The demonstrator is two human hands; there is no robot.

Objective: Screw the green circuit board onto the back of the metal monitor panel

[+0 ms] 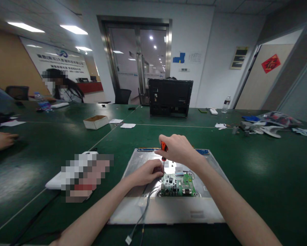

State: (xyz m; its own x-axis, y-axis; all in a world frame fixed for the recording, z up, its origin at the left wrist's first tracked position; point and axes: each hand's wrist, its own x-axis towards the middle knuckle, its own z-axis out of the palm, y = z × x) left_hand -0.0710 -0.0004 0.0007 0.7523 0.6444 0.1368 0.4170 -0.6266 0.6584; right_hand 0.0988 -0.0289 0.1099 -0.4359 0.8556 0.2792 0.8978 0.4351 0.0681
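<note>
The right hand [177,147] is clenched around the orange handle of a screwdriver [164,152], which stands upright with its tip down at the top left corner of a green circuit board [178,185]. The left hand [148,172] rests just beside that corner, its fingers curled at the screwdriver tip; I cannot tell whether it grips anything. The circuit board lies on a silver metal panel [168,208] on the green table [258,164], with grey cables [144,212] trailing off toward the near edge.
</note>
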